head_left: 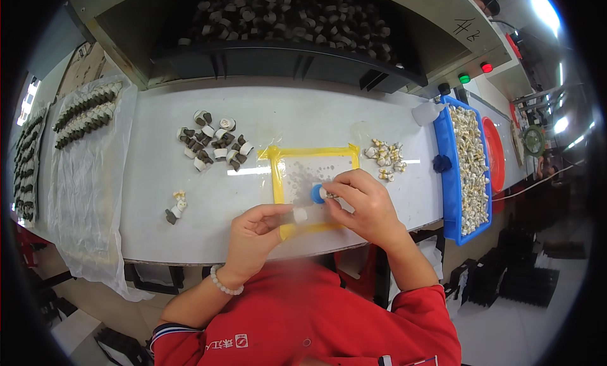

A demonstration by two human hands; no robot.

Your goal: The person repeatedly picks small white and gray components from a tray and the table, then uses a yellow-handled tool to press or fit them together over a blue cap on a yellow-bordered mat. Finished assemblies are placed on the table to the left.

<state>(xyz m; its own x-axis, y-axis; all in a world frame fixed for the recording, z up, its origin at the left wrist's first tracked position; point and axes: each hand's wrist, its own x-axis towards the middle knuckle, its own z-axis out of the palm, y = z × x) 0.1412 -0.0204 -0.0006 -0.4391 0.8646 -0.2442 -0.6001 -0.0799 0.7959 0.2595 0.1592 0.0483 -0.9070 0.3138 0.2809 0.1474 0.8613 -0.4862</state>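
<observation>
My left hand (256,234), a beaded bracelet on its wrist, pinches a small white rounded piece (300,215) over the front of a yellow-taped rectangle (277,183). My right hand (365,205) is closed at the fingertips around a small pale piece, mostly hidden by the fingers, right beside a round blue cap (317,193). Grey spots dot the surface inside the tape. Left of it lies a loose group of white-and-dark small parts (220,138). To the right sits a cluster of small white-and-gold figure parts (386,155). One joined figurine (177,207) lies alone at the left.
A blue tray (450,205) full of white-and-gold parts stands at the right, a white squeeze bottle (426,113) by its corner. Behind is a black bin (265,53) of dark-and-white parts under a machine housing. At left, a plastic sheet (88,195) bears rows of pieces.
</observation>
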